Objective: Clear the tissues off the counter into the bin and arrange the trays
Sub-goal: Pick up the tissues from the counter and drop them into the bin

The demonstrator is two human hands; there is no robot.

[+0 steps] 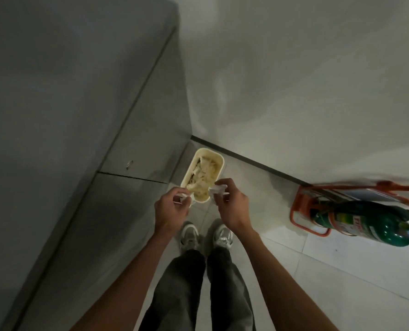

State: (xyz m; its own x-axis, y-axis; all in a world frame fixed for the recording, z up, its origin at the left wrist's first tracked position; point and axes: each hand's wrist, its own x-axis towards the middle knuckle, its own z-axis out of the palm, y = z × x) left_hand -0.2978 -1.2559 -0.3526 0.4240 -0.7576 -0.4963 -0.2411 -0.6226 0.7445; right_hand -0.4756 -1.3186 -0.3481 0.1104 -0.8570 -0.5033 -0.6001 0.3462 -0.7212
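Tissue [182,199] pinched in left hand [171,209], second tissue [219,189] pinched in right hand [231,206]. Head view: both are over the near end of the cream bin [210,150], which stands on the floor beside the grey cabinet [79,115] and holds a heap of crumpled tissues [204,174]. Green cylinder [365,220] in orange cart [301,206], well right.

We list a grey cabinet [79,115] along the tiled floor's [318,271] left edge, a green gas cylinder [365,223] in an orange trolley [301,201] at its right edge, and dark skirting [246,158] at its far edge.
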